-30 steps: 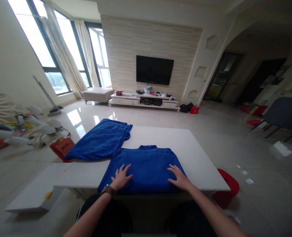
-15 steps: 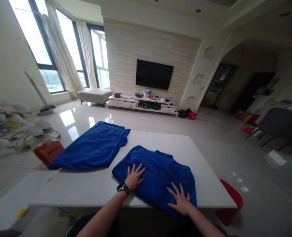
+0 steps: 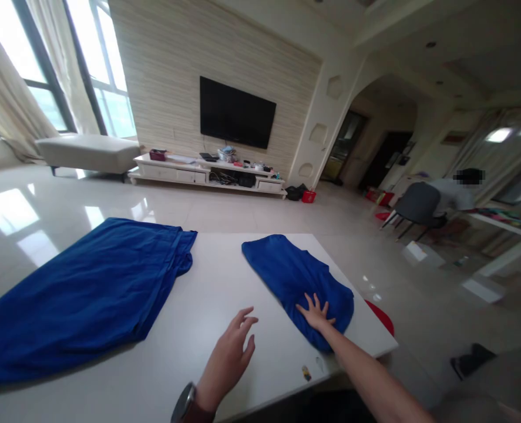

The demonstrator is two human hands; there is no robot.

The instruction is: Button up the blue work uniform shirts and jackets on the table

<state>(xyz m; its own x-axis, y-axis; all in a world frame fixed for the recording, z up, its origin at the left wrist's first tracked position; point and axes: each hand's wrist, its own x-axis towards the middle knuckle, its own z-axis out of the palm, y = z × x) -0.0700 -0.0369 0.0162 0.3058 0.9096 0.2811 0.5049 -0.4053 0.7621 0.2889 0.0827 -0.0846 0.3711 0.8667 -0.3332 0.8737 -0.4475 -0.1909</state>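
A folded blue cloth (image 3: 286, 267) lies on the right part of the white table (image 3: 207, 282). My right hand (image 3: 316, 311) rests spread and flat on its near part. Above the bare tabletop to the left of that cloth hovers my left hand (image 3: 231, 352), fingers apart and slightly bent, holding nothing; a watch (image 3: 184, 402) is on that wrist. A second, larger blue cloth (image 3: 84, 288) lies folded over the table's left side, apart from both hands. Near the front edge sits a tiny yellow and dark object (image 3: 306, 373), too small to name.
A red stool (image 3: 381, 317) shows beyond the table's right edge. Across the tiled floor stand a low TV cabinet (image 3: 194, 175) and a grey bench (image 3: 88, 151). At far right, a person (image 3: 451, 194) sits by a grey chair (image 3: 419, 202) at another table.
The right-hand blue cloth has shifted away and rightward across the table, with my right hand still on it. My left hand has come off the cloth. The view has swung right.
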